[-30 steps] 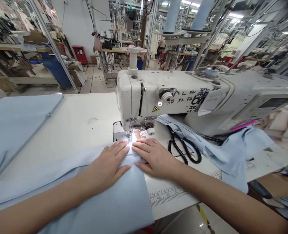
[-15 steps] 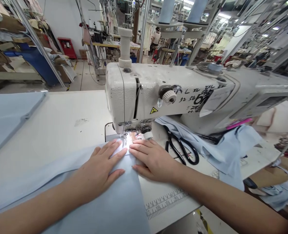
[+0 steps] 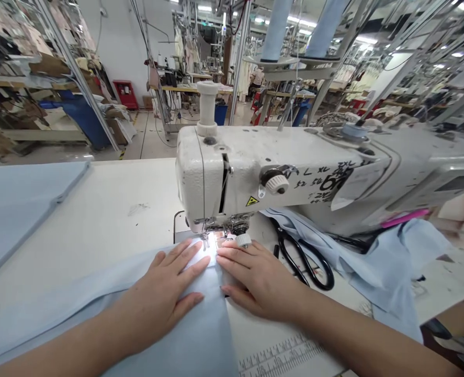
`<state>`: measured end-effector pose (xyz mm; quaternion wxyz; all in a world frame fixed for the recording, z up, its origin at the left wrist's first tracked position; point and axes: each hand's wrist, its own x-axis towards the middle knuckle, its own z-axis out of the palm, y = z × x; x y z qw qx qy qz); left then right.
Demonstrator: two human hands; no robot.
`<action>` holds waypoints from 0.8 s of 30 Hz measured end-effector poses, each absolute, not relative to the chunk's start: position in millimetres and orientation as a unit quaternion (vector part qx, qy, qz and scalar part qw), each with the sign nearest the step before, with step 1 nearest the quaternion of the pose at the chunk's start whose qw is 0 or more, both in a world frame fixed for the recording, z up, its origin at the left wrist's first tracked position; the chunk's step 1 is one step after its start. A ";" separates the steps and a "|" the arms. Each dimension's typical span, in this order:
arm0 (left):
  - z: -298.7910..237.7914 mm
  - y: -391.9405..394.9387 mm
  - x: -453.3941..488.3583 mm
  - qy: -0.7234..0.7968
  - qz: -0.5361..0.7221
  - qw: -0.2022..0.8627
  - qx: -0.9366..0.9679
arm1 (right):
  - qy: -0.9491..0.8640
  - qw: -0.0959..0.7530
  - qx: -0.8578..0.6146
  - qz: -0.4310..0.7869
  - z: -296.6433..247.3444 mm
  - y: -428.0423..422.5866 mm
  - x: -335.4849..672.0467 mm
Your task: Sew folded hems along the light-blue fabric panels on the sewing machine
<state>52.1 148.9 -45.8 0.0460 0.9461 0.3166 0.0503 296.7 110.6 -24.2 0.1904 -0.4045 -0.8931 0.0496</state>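
Light blue fabric (image 3: 192,335) lies under the needle area of a white sewing machine (image 3: 239,173), its folded edge near the lit presser foot (image 3: 205,242). On the fabric, left of the foot, my left hand (image 3: 163,293) rests flat with its fingers spread. My right hand (image 3: 261,277) lies just right of the foot, fingers stretched out, their tips on the fabric's right edge. Neither hand grips anything. The fabric directly beneath both palms is hidden.
Black-handled scissors (image 3: 306,256) lie right of my right hand, beside crumpled blue fabric (image 3: 373,256). More blue fabric (image 3: 20,204) is stacked at the left of the white table (image 3: 137,193). A printed ruler (image 3: 282,358) runs along the front. Blue thread cones (image 3: 276,31) stand above.
The camera view has tilted up slightly, so the machine and hands sit lower in the picture. Both hands keep nearly the same place on the fabric by the presser foot.
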 end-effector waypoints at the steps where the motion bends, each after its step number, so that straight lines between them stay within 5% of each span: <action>1: -45.0 149.2 52.2 0.315 0.048 0.047 0.947 | -0.895 0.189 -0.402 0.050 -24.0 110.4 296.9; 24: -40.8 153.0 54.1 0.304 0.050 0.059 0.949 | -0.868 0.277 -0.413 0.009 -26.6 117.9 304.2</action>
